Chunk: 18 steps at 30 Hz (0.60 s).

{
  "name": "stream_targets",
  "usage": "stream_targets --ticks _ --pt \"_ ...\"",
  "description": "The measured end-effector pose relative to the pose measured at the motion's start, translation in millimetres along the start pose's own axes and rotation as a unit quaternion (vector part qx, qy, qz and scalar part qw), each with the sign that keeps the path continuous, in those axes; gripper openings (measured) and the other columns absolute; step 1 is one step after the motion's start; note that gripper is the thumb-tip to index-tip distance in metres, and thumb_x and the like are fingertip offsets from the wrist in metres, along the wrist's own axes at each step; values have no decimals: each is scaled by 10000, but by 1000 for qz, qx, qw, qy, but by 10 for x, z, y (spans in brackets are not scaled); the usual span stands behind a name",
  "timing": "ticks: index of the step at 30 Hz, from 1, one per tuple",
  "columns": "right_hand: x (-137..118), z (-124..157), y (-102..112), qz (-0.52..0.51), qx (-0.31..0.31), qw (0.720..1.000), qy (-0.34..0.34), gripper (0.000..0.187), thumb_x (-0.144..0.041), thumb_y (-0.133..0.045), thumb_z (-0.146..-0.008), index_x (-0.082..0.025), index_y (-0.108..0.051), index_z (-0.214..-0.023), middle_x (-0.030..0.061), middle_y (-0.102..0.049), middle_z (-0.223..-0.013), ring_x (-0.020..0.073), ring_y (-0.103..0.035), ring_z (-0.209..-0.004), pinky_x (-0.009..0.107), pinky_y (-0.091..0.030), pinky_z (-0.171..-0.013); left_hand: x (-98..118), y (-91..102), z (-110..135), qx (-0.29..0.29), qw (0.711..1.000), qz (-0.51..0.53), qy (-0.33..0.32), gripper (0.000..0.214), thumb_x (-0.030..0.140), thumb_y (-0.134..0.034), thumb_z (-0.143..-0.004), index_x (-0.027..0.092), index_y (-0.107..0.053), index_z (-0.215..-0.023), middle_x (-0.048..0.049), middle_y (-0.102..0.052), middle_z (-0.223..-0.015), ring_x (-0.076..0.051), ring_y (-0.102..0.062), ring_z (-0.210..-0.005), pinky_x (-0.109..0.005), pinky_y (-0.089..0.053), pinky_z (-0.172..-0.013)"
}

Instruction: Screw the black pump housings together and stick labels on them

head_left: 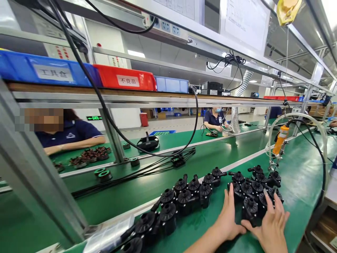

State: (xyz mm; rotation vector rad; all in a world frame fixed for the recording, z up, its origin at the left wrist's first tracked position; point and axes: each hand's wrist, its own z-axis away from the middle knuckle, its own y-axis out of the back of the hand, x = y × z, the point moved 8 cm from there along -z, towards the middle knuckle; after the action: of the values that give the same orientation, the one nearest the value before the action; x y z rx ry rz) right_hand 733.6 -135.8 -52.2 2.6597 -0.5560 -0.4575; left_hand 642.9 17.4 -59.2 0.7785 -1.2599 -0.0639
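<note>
Black round housings [248, 189] (ribbed on top) stand upright, closely clustered.

Left hand [228, 220], lower right of the frame, is totally bare, and so's the forearm [204, 241] running off the bottom edge. Right hand [272, 225] further right is bare too, slim tapering fingers [270, 205] on it.

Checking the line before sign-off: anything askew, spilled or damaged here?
Nothing looks spilled or damaged; the black housings appear upright, though turned different ways. Only mild oddity: a tangled cable bundle dangling overhead, untidy because its loops hang loose.
</note>
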Motion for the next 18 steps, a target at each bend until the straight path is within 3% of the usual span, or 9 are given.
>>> stream_targets --ticks 2,4,5,8,11,14,16,18 --pt "48 -1 -16 -12 18 1000 10 1239 -802 -703 -865 -131 -126 -1732 354 -291 -1648 617 -357 -1475 898 -300 -1081 202 313 -71 13 994 -105 -2 1357 -3 -811 -664 206 -6 -1737 -258 -365 -1731 -399 -422 -1582 -468 -415 -1275" --pt "84 42 -53 -32 22 999 24 1250 -776 -741 -851 -144 -118 -1731 347 -277 -1650 615 -364 -1467 856 -367 -1069 469 759 -168 85 972 -218 -33 925 -29 -664 -797 261 -442 -1646 -147 -697 -1476 -301 -678 -1346 -361 -518 -1151" --pt "102 69 -80 -42 19 999 26 1250 -783 -739 -847 -149 -122 -1729 343 -266 -1653 616 -363 -1464 839 -393 -1060 579 988 -233 128 959 -250 -38 700 -21 -599 -860 248 -623 -1506 -126 -746 -1390 -282 -704 -1286 -347 -522 -1122" --pt "165 124 -160 -60 11 998 -1 1253 -843 -704 -833 -164 -141 -1723 331 -223 -1674 613 -337 -1488 802 -433 -1061 753 1499 -508 215 928 -302 -24 339 99 -520 -983 84 -733 -1247 -242 -725 -1314 -404 -638 -1299 -495 -505 -1082" --pt "191 116 -186 -61 19 997 -34 1289 -885 -714 -788 -177 -171 -1718 324 -245 -1671 612 -349 -1494 788 -451 -1068 700 1657 -776 229 916 -330 8 139 133 -606 -944 102 -742 -934 -227 -770 -1064 -436 -709 -1085 -486 -552 -892" --pt "187 57 -127 -54 47 997 -39 1297 -816 -819 -744 -210 -202 -1711 312 -323 -1641 623 -407 -1455 836 -412 -1082 648 1643 -867 225 916 -333 1 184 120 -583 -943 148 -699 -803 -182 -769 -934 -382 -745 -929 -428 -542 -813" --pt "195 14 -35 -66 79 994 -25 1116 -648 -848 -828 -253 -255 -1687 275 -402 -1608 589 -464 -1431 851 -402 -1087 696 1647 -796 234 915 -328 -25 222 147 -524 -982 149 -712 -862 -190 -764 -989 -371 -738 -989 -430 -534 -871" --pt "205 -1 72 -92 109 990 -9 764 -427 -764 -958 -281 -379 -1601 219 -528 -1511 512 -555 -1379 827 -440 -1074 779 1679 -608 251 911 -321 -58 267 215 -458 -1031 157 -718 -1007 -173 -754 -1094 -344 -710 -1100 -423 -515 -974"
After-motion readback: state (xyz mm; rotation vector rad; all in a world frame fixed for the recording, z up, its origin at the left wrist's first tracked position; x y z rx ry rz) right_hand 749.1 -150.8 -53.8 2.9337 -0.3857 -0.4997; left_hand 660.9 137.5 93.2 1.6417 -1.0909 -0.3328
